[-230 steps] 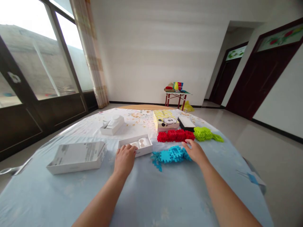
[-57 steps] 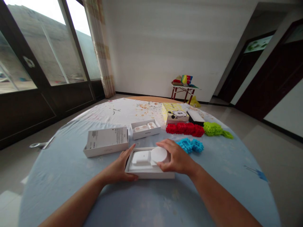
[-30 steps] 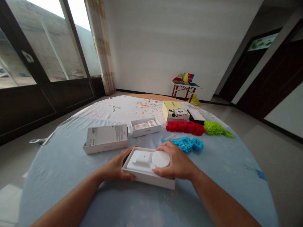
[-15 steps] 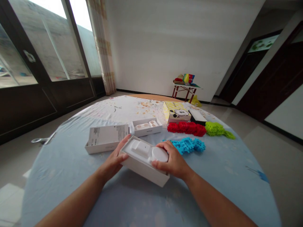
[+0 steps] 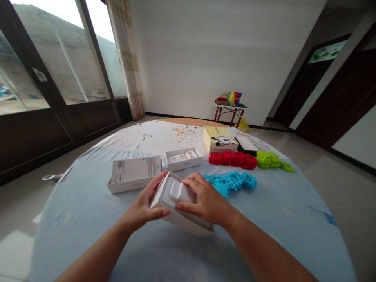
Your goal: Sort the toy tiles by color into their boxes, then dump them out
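A white phone box (image 5: pixel 188 226), tilted toward me, sits above the tablecloth between both hands. Inside it is a white insert (image 5: pixel 168 192) with a raised, rounded block (image 5: pixel 178 191). My left hand (image 5: pixel 147 203) is closed around the box's left end, thumb along the near rim and fingers behind the far side. My right hand (image 5: pixel 203 197) reaches over the box, its fingers and thumb on either side of the block. The hand covers the right part of the insert.
Beyond the hands lie a white box lid (image 5: pixel 133 184) and a second white tray box (image 5: pixel 184 161). Blue (image 5: pixel 232 183), red (image 5: pixel 233 159) and green (image 5: pixel 272 159) bumpy plastic pieces lie to the right. Behind are a yellow-white cartoon box (image 5: pixel 220 141) and a black-and-white box (image 5: pixel 246 145).
My right hand has slid left along the insert, from the round part to the raised block. The box's left end is tipped up more, and my left hand is slightly more to the right.
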A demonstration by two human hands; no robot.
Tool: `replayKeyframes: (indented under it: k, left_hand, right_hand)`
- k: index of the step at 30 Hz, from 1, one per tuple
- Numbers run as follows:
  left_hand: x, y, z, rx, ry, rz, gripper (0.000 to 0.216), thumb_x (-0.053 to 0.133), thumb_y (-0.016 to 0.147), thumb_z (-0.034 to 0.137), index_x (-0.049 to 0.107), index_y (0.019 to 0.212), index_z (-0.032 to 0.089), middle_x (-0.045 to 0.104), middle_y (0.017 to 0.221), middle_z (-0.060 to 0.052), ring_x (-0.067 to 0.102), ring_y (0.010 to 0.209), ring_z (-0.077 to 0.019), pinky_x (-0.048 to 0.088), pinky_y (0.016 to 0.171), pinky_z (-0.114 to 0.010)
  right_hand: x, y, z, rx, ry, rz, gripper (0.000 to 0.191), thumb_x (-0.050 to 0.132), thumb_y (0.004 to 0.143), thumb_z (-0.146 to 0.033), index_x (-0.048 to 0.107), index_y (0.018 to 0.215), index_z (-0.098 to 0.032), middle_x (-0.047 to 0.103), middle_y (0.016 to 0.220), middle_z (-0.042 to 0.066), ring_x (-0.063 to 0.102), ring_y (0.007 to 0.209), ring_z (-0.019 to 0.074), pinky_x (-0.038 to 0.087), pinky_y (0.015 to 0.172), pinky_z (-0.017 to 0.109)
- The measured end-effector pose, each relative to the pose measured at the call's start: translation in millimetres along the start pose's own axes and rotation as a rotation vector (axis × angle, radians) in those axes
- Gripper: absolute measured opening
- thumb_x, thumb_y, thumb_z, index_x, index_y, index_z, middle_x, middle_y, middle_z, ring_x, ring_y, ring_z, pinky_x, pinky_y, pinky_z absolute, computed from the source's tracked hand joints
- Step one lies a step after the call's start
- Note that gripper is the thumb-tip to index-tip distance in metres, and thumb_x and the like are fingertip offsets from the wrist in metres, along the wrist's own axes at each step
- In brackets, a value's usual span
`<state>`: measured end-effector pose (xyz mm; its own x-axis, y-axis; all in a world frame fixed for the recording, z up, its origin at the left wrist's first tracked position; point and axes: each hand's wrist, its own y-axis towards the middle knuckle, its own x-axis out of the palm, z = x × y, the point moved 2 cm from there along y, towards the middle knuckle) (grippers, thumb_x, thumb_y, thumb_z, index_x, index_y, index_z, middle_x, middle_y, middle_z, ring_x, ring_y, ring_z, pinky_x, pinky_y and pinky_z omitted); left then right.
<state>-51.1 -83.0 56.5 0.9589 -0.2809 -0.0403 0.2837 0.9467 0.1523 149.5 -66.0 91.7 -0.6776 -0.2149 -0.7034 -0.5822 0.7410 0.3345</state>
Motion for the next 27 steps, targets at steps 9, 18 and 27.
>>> replayKeyframes:
  k: [9,18,27]
  left_hand:
    - [-1.1,4.9,-5.1,-0.003,-0.068,-0.045,0.097,0.080,0.053,0.045,0.035,0.136,0.021,0.043,0.137,-0.011,0.039,0.124,-0.0349,0.034,0.101,-0.040]
    - [35.3,10.3,-7.4,-0.024,-0.428,-0.170,0.097,0.067,0.064,0.059,0.022,0.142,0.023,0.045,0.135,-0.015,0.045,0.119,-0.0378,0.043,0.092,-0.046]
    - [38.0,21.9,6.8,-0.094,-0.319,-0.053,0.070,0.071,0.067,0.045,0.048,0.126,0.016,0.060,0.119,-0.013,0.056,0.107,-0.0336,0.048,0.087,-0.040]
  right_hand:
    - [4.4,-4.3,6.1,0.034,0.061,0.101,0.045,0.070,0.070,-0.045,0.062,0.107,-0.021,0.053,0.093,0.004,0.053,0.086,0.0175,0.044,0.079,0.031]
    - [-1.0,9.0,13.0,0.199,0.366,0.360,0.038,0.051,0.083,-0.052,0.062,0.102,-0.021,0.058,0.097,0.006,0.056,0.087,0.0177,0.049,0.071,0.028]
    - [8.1,8.9,19.4,0.210,0.353,0.334,0.043,0.054,0.081,-0.052,0.058,0.109,-0.021,0.058,0.101,0.006,0.055,0.085,0.0167,0.048,0.073,0.029]
